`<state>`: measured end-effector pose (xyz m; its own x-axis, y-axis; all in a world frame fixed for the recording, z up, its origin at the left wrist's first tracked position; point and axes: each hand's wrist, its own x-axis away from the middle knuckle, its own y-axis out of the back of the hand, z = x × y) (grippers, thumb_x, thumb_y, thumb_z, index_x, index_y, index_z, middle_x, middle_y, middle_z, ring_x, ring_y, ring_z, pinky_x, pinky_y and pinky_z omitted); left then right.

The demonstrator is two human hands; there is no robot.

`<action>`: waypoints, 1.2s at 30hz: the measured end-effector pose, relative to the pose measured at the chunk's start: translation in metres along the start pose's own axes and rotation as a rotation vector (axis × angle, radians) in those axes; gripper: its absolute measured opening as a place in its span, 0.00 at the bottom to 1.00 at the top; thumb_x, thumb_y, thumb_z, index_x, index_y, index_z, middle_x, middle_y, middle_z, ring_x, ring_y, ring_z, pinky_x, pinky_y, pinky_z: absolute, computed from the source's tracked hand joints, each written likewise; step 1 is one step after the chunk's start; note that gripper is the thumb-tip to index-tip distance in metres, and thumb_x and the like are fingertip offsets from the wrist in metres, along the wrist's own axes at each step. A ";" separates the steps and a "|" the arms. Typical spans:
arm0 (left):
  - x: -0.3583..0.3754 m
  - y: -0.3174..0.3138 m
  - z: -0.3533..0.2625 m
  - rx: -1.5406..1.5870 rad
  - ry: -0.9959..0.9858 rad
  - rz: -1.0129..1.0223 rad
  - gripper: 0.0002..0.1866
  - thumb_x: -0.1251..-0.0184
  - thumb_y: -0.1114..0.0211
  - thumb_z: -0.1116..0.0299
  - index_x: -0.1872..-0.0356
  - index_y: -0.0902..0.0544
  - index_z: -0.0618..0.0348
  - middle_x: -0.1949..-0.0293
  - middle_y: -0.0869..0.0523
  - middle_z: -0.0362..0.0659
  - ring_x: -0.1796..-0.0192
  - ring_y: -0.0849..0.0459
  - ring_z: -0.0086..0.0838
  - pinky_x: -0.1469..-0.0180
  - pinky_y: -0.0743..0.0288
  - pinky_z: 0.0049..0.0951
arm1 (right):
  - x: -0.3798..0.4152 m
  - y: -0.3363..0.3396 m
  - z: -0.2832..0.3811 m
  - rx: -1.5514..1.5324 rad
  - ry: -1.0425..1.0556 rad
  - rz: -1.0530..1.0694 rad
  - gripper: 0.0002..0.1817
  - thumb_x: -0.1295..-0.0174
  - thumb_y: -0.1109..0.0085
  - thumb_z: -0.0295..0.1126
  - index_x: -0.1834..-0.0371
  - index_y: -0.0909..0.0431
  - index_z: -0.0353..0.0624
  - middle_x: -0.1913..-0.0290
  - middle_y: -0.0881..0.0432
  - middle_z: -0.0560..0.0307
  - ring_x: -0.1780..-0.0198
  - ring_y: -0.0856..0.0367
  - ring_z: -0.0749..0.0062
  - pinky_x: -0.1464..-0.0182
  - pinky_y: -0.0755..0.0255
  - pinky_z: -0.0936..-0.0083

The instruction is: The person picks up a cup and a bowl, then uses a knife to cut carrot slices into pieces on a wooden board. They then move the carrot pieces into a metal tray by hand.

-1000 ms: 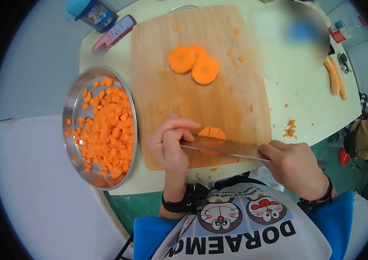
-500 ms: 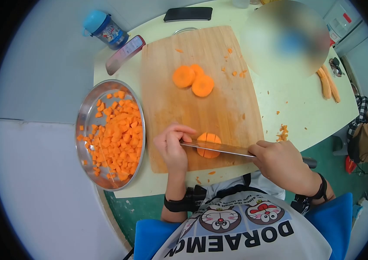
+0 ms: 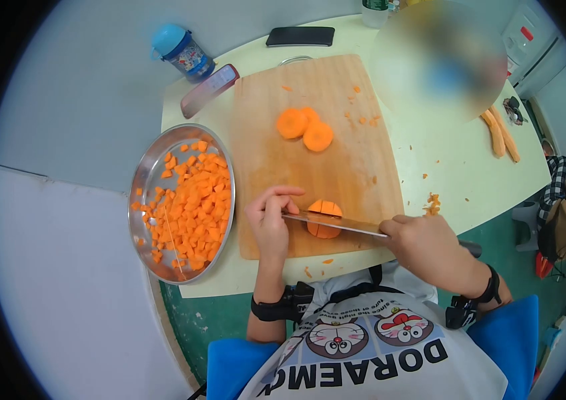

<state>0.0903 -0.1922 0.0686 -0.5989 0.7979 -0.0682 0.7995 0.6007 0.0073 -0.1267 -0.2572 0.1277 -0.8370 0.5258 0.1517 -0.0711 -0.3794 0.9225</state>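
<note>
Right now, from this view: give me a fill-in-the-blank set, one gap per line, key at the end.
The left hand is at the knife's ____, the right hand at its handle.
Beyond the scored slice, ____ uncut slices lie together on the board.
The tray is on the board's ____ side.
The diced pieces are ____ in colour.

Missing words: tip; three; left; orange
</note>
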 end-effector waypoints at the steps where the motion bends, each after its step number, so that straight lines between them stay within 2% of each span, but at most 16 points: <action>1: 0.000 0.001 -0.003 -0.003 -0.007 -0.004 0.14 0.46 0.53 0.75 0.74 0.19 0.74 0.84 0.25 0.42 0.79 0.29 0.21 0.73 0.36 0.20 | -0.001 0.006 -0.001 -0.023 0.012 0.013 0.03 0.49 0.44 0.26 0.73 0.25 0.39 0.75 0.23 0.52 0.73 0.20 0.55 0.72 0.25 0.65; 3: -0.001 0.002 -0.007 0.039 -0.054 -0.006 0.14 0.45 0.52 0.75 0.71 0.19 0.74 0.84 0.25 0.42 0.79 0.29 0.21 0.73 0.36 0.19 | -0.001 0.016 0.002 -0.041 0.030 0.022 0.03 0.50 0.44 0.25 0.72 0.25 0.39 0.75 0.23 0.52 0.73 0.20 0.55 0.72 0.26 0.66; 6: 0.002 0.003 -0.014 0.083 -0.100 -0.044 0.14 0.46 0.52 0.75 0.73 0.17 0.71 0.85 0.25 0.39 0.80 0.28 0.19 0.75 0.37 0.18 | 0.004 0.026 0.010 0.024 0.030 0.028 0.03 0.48 0.44 0.27 0.72 0.25 0.39 0.76 0.23 0.53 0.74 0.20 0.57 0.73 0.26 0.67; 11: 0.010 0.008 -0.017 0.059 -0.091 -0.036 0.13 0.46 0.51 0.76 0.72 0.17 0.71 0.85 0.25 0.39 0.80 0.29 0.18 0.76 0.38 0.17 | 0.009 0.019 0.017 -0.042 0.001 0.014 0.06 0.43 0.45 0.30 0.72 0.25 0.39 0.76 0.22 0.54 0.75 0.20 0.57 0.73 0.26 0.67; 15: 0.013 0.007 -0.013 0.016 -0.069 -0.032 0.14 0.46 0.52 0.75 0.71 0.18 0.74 0.84 0.25 0.41 0.80 0.29 0.19 0.77 0.38 0.17 | 0.012 0.015 0.020 -0.039 -0.028 0.020 0.06 0.43 0.44 0.30 0.73 0.25 0.40 0.76 0.23 0.54 0.75 0.21 0.57 0.74 0.27 0.67; 26: 0.009 0.007 -0.010 0.034 -0.040 -0.009 0.14 0.46 0.52 0.75 0.71 0.18 0.73 0.85 0.26 0.40 0.81 0.30 0.19 0.77 0.39 0.17 | 0.009 0.009 0.019 -0.019 -0.022 -0.035 0.07 0.43 0.43 0.32 0.73 0.26 0.41 0.77 0.23 0.55 0.77 0.21 0.58 0.76 0.28 0.68; 36: 0.008 0.006 -0.009 0.020 -0.053 -0.012 0.14 0.47 0.53 0.75 0.70 0.18 0.73 0.86 0.27 0.40 0.82 0.32 0.18 0.78 0.41 0.17 | 0.006 0.010 0.021 -0.012 -0.105 0.054 0.07 0.43 0.41 0.34 0.70 0.22 0.43 0.76 0.21 0.56 0.76 0.22 0.58 0.74 0.28 0.68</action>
<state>0.0902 -0.1821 0.0771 -0.6052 0.7868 -0.1214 0.7936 0.6083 -0.0135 -0.1212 -0.2421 0.1454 -0.7781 0.5812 0.2382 -0.0344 -0.4182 0.9077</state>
